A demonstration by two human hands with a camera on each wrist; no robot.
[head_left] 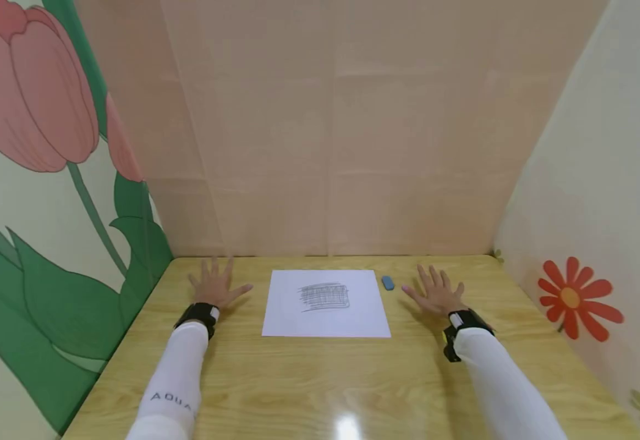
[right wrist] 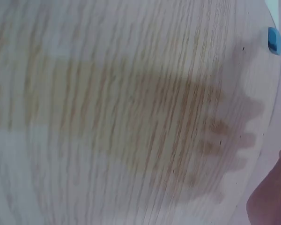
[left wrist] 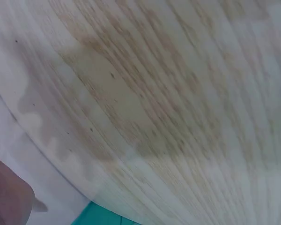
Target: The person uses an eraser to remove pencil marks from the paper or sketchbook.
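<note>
A wooden table [head_left: 320, 379] is seen from above, enclosed by walls painted with a tulip [head_left: 33, 91] on the left and an orange flower [head_left: 573, 298] on the right. On the left sleeve [head_left: 173, 379] the letters "AQUA" can be read; further letters cannot be made out. A sheet of paper [head_left: 326, 318] is laid flat at the middle of the table, marked with a patch of pencil scribble [head_left: 324, 296] in which no words can be read. The left hand [head_left: 216, 287] is spread flat on the table, left of the paper and apart from it, with fingers straight and nothing held. The right hand [head_left: 435, 292] is likewise laid flat with fingers spread and nothing gripped, right of the paper. A small blue eraser [head_left: 388, 282] is found between the paper's far right corner and the right hand, touched by neither.
</note>
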